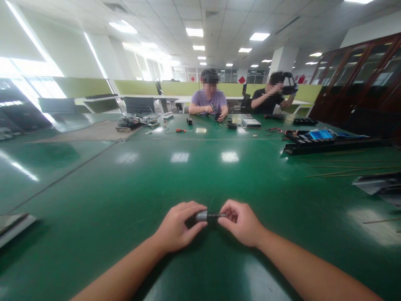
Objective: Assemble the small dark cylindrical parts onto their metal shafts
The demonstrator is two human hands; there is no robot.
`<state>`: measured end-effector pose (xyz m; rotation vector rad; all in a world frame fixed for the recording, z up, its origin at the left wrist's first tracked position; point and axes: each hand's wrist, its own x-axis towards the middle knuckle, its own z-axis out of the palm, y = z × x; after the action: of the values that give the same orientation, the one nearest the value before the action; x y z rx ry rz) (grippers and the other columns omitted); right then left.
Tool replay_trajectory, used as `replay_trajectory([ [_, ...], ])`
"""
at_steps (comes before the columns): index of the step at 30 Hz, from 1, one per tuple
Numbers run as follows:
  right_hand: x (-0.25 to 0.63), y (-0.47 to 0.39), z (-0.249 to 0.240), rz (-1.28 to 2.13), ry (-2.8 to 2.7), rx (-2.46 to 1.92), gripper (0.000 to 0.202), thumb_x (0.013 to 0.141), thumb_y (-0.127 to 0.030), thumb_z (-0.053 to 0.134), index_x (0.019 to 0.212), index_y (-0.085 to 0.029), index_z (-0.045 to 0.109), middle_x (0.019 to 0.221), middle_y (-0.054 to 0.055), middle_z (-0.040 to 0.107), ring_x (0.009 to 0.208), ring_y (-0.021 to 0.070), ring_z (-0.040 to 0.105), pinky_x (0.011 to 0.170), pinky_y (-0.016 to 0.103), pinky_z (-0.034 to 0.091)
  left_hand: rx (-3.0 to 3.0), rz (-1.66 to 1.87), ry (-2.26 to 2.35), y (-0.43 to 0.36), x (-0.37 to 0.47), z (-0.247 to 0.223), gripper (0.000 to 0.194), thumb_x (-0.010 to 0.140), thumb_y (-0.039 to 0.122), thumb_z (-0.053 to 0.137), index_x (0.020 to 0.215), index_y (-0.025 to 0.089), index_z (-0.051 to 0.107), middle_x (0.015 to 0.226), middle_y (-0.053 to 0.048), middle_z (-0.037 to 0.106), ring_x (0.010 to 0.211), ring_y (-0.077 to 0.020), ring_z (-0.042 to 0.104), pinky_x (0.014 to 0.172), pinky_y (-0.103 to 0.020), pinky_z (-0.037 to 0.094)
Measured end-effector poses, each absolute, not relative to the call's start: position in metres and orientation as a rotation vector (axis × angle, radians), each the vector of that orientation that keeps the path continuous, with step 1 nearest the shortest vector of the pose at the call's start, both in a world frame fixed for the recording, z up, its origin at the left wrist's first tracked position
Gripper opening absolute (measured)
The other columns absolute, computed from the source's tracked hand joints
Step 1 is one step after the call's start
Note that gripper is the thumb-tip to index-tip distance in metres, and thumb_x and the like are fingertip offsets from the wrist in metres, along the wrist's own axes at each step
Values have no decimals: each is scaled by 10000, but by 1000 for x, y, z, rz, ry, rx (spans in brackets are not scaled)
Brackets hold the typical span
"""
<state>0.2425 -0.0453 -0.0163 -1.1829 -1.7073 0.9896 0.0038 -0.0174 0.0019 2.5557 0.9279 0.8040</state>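
Low over the green table point(175, 179), near its front, my left hand point(181, 225) holds a grey metal cylinder point(201, 215) between thumb and fingers. A thin dark shaft point(213, 215) runs from the cylinder's right end toward my right hand point(240, 222). The thumb and fingertips of my right hand pinch the far end of this shaft. The cylinder and shaft lie roughly level, in line with each other. My fingers hide the cylinder's left part and the shaft's tip.
Two people point(208, 98) point(272, 96) are across the table. A red-handled screwdriver point(181, 131), a grey box point(251, 123) and electronic parts point(130, 122) lie at the far side. Black trays point(332, 146) and thin rods point(341, 169) are at right. A flat object point(15, 230) lies at left.
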Motion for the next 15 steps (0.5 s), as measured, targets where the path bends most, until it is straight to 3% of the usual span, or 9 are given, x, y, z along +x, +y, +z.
replay_trajectory([
  [15, 244, -44, -22, 1038, -1687, -1153, 65, 808, -201, 655, 830, -178, 598, 658, -5, 630, 556, 130, 567, 525, 230, 422, 2569, 848, 905, -17, 3, 3, 270, 879, 283, 648, 1143, 232, 631, 1021, -55, 706, 900, -203, 654, 820, -337, 509],
])
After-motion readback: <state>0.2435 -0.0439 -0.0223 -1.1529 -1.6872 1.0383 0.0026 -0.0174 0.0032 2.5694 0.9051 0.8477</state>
